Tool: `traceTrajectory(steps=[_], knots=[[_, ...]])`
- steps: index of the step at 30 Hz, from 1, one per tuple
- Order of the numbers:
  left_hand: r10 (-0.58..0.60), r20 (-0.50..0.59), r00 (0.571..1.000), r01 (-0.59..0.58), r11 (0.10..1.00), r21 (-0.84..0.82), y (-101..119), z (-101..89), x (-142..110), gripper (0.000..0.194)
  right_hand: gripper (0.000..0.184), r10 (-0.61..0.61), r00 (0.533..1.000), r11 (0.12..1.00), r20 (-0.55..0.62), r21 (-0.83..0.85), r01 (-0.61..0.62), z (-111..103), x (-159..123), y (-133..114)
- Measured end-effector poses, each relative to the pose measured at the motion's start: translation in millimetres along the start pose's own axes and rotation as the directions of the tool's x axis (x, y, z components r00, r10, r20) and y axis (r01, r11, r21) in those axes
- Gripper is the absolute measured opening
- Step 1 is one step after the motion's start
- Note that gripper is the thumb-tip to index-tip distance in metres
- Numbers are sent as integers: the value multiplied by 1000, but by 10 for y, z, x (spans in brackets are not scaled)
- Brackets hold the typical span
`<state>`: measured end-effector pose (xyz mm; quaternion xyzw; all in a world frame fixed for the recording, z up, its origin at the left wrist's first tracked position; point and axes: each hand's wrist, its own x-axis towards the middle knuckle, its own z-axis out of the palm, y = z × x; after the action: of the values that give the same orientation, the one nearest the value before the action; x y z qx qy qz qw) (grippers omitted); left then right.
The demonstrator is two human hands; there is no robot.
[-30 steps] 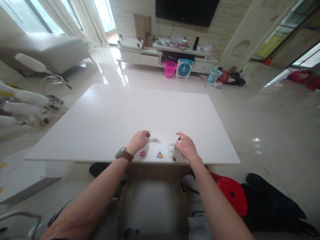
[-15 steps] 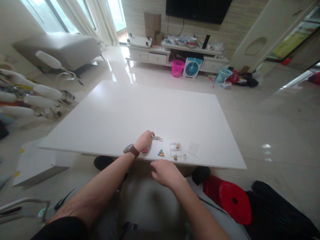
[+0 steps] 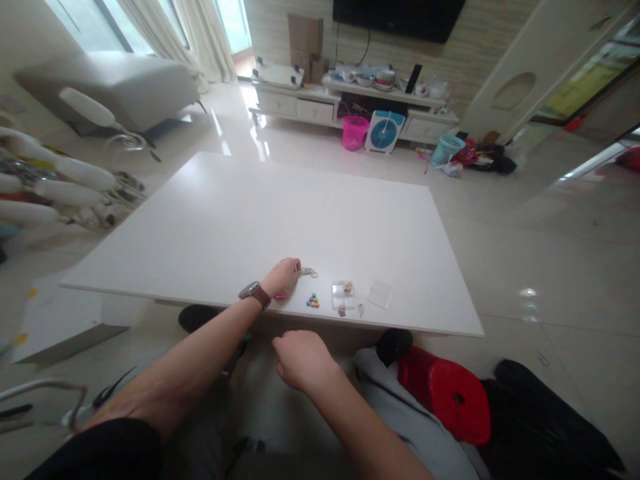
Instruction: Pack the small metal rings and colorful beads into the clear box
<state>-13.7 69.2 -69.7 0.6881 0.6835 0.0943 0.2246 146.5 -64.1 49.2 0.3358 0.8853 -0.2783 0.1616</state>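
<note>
Rings by left hand, white table

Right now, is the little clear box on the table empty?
Not empty: inside the clear box, a small brownish item shows toward its far right corner.

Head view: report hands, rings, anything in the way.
Left hand at left end of rings, grip unclear. Right hand off table, contents hidden. No obstruction seen.
</note>
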Motion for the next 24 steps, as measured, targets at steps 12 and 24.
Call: traceTrajectory(steps=[12, 24], knots=[[56, -37, 998, -55, 998, 17, 109, -42, 43, 10, 23, 7, 1000, 1000, 15, 22, -7, -40, -15, 4], [42, -16, 999, -42, 999, -6, 91, 44, 82, 16, 23, 11, 1000, 1000, 17, 28, -12, -54, -37, 9]])
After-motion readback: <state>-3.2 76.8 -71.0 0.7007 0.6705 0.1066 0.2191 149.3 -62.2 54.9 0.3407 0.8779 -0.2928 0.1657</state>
